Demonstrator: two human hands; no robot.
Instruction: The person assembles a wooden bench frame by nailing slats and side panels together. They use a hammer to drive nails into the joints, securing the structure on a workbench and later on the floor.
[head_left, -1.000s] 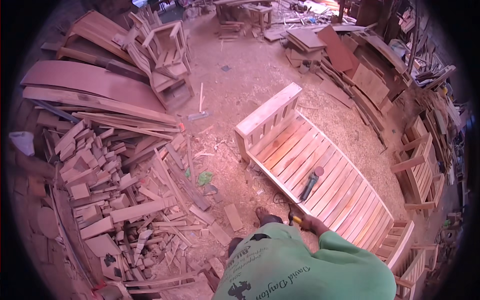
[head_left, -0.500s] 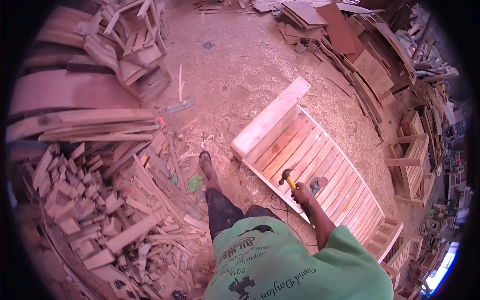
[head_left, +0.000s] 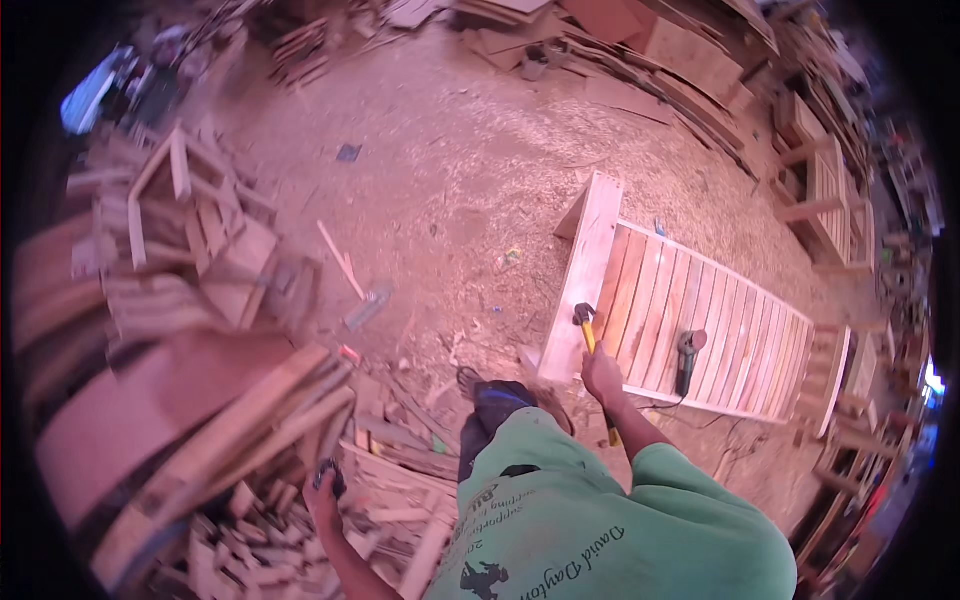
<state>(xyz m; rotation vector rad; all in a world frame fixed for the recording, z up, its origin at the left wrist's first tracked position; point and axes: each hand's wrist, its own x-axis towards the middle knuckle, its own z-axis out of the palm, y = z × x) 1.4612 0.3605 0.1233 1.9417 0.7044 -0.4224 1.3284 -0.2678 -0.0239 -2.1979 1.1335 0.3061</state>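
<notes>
My right hand (head_left: 602, 375) is closed round the yellow handle of a claw hammer (head_left: 587, 328), whose dark head is above the near end of a long slatted wooden frame (head_left: 640, 300). The handle's end shows below my wrist. On the slats to the right lies an angle grinder (head_left: 686, 362) with a round disc and a cord. My left hand (head_left: 322, 500) is low on the left, beside the stacked boards. Its fingers are closed round a small dark thing (head_left: 331, 474) that I cannot make out.
Long curved boards (head_left: 240, 430) are stacked at the left, with offcuts (head_left: 270, 545) heaped below them. A wooden chair frame (head_left: 180, 190) stands farther off. Sheet panels (head_left: 690, 60) lean at the far right. Shavings cover the floor (head_left: 420, 200).
My view has turned and I have stepped nearer the frame's end. The hammer has moved from over the slats to the thick end board. My left hand has come into view.
</notes>
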